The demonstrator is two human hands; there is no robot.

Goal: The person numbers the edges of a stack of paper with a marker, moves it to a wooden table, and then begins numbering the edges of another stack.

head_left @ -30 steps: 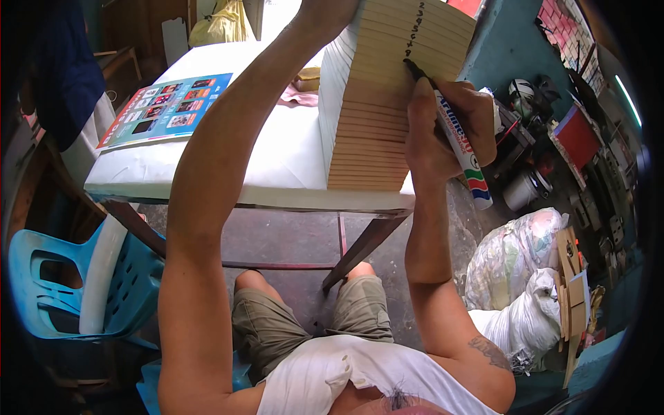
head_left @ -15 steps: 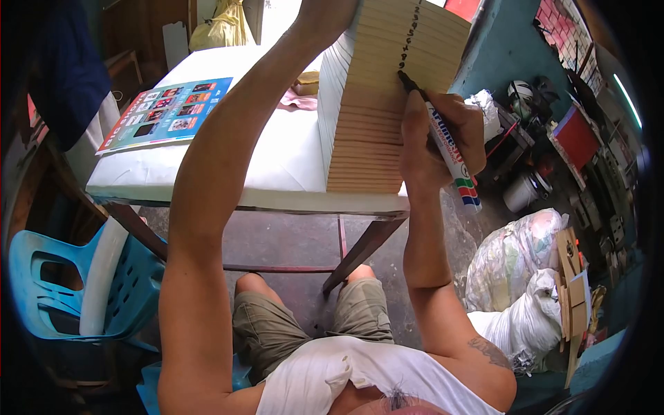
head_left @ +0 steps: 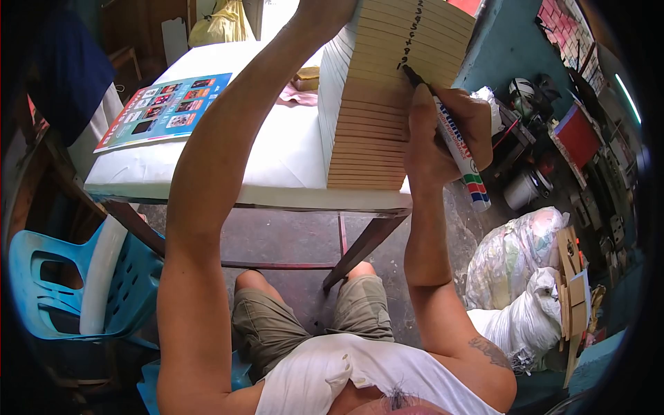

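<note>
Right hand: the right hand is curled closed around a marker, thumb and fingers wrapped on the barrel, cap end pointing down and away from the wrist.
Marker tip: the black tip touches the tan edge face of the stack, just below a column of handwritten numbers running up that face.
Left hand: the left hand reaches up to the top of the stack, at the picture's upper edge; most of it is cut off, so how far it is open cannot be told, though it appears to rest against the stack's upper left corner.
Stack: a tall pile of thin tan-edged boards with white sides, standing upright between the two hands, its foot on the table near the front edge.
Table: the table has a white top and lies below and beyond the left forearm; dark legs and a crossbar show beneath it.
Poster: a colourful printed sheet lies flat on the tabletop, well to the left of the left arm.
Chair: a blue plastic chair stands on the floor, left of the left elbow.
Sacks: pale stuffed sacks sit on the floor right of the right forearm, with cardboard pieces just beside them.
Room: beyond the right hand, a teal wall and cluttered tools and containers.
</note>
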